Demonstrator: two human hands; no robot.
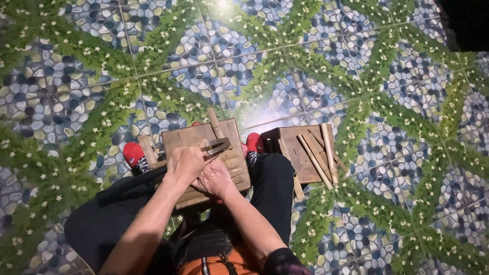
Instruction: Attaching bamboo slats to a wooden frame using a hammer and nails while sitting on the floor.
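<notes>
A wooden block (189, 136) with several short bamboo pieces on it sits on the floor between my feet. My left hand (185, 163) is closed around a metal-bladed cutting tool (218, 147) whose blade lies across the block. Just beside it, my right hand (215, 179) presses down on the bamboo pieces (236, 164) on the block, fingers curled over them. One bamboo stick (214, 122) pokes out past the block's far edge.
A second wooden block (295, 145) to the right carries several longer bamboo sticks (328, 152). Red footwear (134, 154) shows on both sides of the first block. The floor is patterned tile (356, 66) with pebbles and leaves. Dark trousers cover my knees.
</notes>
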